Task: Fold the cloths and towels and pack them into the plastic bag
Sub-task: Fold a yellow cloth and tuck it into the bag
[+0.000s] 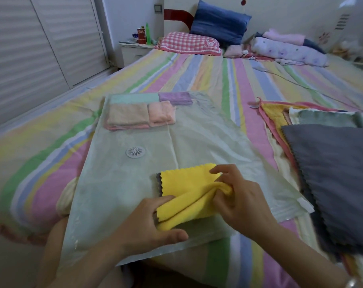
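Note:
A yellow cloth (184,183) with a grey underside lies partly folded on top of the clear plastic bag (118,183), which is spread flat on the bed. My left hand (147,223) pinches the cloth's near left edge. My right hand (238,200) grips a raised fold at the cloth's right side. Several folded towels sit inside the bag's far end: a beige one (127,115), a pink one (161,113), a mint one (135,98) and a purple one (175,97). A pile of unfolded cloths lies to the right, a dark grey one (332,173) on top.
The bag's round white valve (135,151) shows mid-bag. The striped bed sheet (197,75) stretches ahead, with pillows (190,42) and bedding at the headboard. A white nightstand (133,50) with bottles stands far left, next to slatted wardrobe doors (31,48).

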The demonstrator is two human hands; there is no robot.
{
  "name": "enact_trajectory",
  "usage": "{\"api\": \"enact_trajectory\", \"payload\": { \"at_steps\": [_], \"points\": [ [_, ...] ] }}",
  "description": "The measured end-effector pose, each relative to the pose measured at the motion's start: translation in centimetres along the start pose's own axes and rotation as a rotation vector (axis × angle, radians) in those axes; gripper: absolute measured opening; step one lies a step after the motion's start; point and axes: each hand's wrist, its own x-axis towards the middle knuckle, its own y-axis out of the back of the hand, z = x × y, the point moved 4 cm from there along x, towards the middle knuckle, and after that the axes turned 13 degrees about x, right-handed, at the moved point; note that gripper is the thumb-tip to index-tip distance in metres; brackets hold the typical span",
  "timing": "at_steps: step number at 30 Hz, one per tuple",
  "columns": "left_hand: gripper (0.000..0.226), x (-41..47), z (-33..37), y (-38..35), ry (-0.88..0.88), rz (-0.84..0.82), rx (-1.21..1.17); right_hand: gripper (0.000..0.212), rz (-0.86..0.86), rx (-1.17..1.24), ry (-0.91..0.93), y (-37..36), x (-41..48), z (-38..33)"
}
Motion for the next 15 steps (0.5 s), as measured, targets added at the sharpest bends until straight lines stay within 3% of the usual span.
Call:
{"api": "enact_trajectory", "payload": {
  "at_steps": [2, 5, 9, 13, 15],
  "points": [
    [0.085, 0.1, -0.2, -0.4, 0.020, 0.038, -0.161, 0.030, 0.083, 0.149, -0.111, 0.8, -0.2, 0.9],
    [0.070, 0.9, -0.2, -0.8, 0.088, 0.173, -0.286, 0.034, 0.115, 0.301, -0.301, 0.7, -0.6, 2.9],
    [0.052, 2.6, -0.7, -0.8, 0.270, 0.367, -0.124, 0.023, 0.172, 0.401, -0.355, 0.1, -0.6, 4.0],
    [0.020, 3.2, -1.2, -1.2, 0.400, 0.438, 0.013, 0.033, 0.143, 0.417, -0.375, -0.3, -0.7, 4.7],
    [0.018, 3.4, -1.4, -1.4, 0.449, 0.475, 0.085, 0.034, 0.113, 0.335, -0.392, -0.8, -0.5, 5.3]
  ]
}}
